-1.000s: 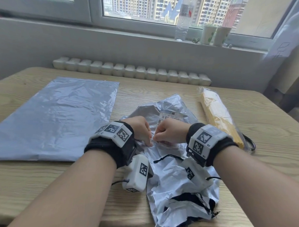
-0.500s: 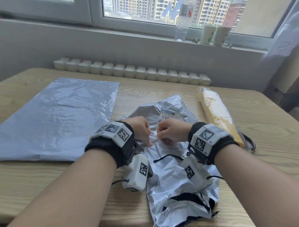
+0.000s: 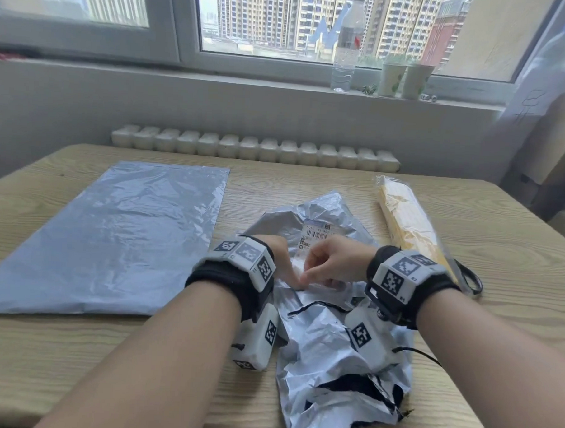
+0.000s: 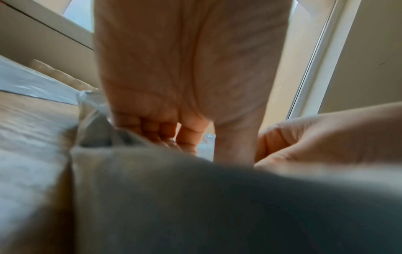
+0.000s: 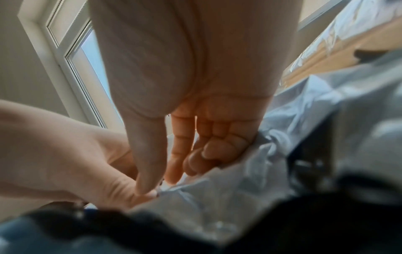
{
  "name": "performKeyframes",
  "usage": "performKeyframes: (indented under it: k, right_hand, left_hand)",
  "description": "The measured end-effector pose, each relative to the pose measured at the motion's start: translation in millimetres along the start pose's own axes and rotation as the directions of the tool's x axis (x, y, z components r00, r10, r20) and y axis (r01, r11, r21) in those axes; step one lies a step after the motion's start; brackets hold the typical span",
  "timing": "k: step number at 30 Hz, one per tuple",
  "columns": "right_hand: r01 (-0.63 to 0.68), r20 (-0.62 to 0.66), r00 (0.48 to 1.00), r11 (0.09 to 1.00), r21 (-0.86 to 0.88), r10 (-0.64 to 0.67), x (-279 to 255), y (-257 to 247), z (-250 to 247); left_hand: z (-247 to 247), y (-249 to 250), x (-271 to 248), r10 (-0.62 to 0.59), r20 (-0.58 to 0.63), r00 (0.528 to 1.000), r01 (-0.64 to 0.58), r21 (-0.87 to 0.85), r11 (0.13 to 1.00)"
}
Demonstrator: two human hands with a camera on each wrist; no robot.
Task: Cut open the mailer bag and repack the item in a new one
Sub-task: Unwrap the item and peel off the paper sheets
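The old mailer bag (image 3: 327, 345), crumpled silver film with a black lining and a white shipping label (image 3: 319, 236), lies in the middle of the wooden table (image 3: 515, 256). My left hand (image 3: 288, 272) and right hand (image 3: 314, 273) meet fingertip to fingertip just below the label, each pinching the film. In the right wrist view my right thumb and forefinger (image 5: 152, 178) nip the film (image 5: 228, 192) next to the left thumb. The left wrist view shows curled left fingers (image 4: 165, 134) on the bag (image 4: 195, 197). A new flat grey mailer (image 3: 111, 238) lies to the left. A yellow item in clear wrap (image 3: 407, 225) lies to the right.
Black scissor handles (image 3: 469, 280) poke out by the near end of the yellow item. A row of white blocks (image 3: 255, 149) lines the table's far edge. A water bottle (image 3: 345, 45) and two cups (image 3: 403, 80) stand on the windowsill.
Both hands stay at the same spot on the old mailer. My right hand has turned a little, so its thumb and forefinger now point down at the left fingertips.
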State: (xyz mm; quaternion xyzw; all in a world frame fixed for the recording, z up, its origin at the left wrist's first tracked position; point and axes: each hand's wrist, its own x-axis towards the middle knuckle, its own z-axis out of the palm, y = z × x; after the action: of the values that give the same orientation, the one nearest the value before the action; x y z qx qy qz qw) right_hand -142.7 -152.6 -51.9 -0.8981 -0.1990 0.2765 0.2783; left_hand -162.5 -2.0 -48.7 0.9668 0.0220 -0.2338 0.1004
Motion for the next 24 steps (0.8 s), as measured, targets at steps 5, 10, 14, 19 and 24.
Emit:
performKeyframes:
  k: [5, 10, 14, 19, 24]
  right_hand:
    - [-0.005, -0.023, 1.000, 1.000, -0.011, 0.005, 3.0, -0.4, 1.6]
    - [0.012, 0.007, 1.000, 0.991, -0.135, -0.011, 3.3, -6.6, 4.0]
    - [0.001, 0.021, 1.000, 0.991, -0.135, 0.001, 3.1, -6.3, 3.5]
    - [0.001, 0.002, 1.000, 0.996, -0.095, -0.001, 2.4, -2.3, 1.3]
    - [0.006, -0.034, 0.999, 0.998, -0.068, -0.009, 2.7, 1.3, 1.4]
  left_hand:
    - [1.2, -1.5, 3.0, 0.004, 0.006, 1.000, -0.004, -0.019, 1.000]
    - [2.4, -1.2, 3.5, 0.004, -0.003, 1.000, -0.004, -0.007, 1.000]
    - [2.4, -1.7, 2.4, 0.002, -0.007, 1.000, -0.002, -0.016, 1.000]
    - [3.9, -1.8, 3.3, 0.001, -0.003, 1.000, -0.001, -0.033, 0.999]
    - [4.2, -2.7, 2.3, 0.007, 0.001, 1.000, -0.007, -0.041, 0.999]
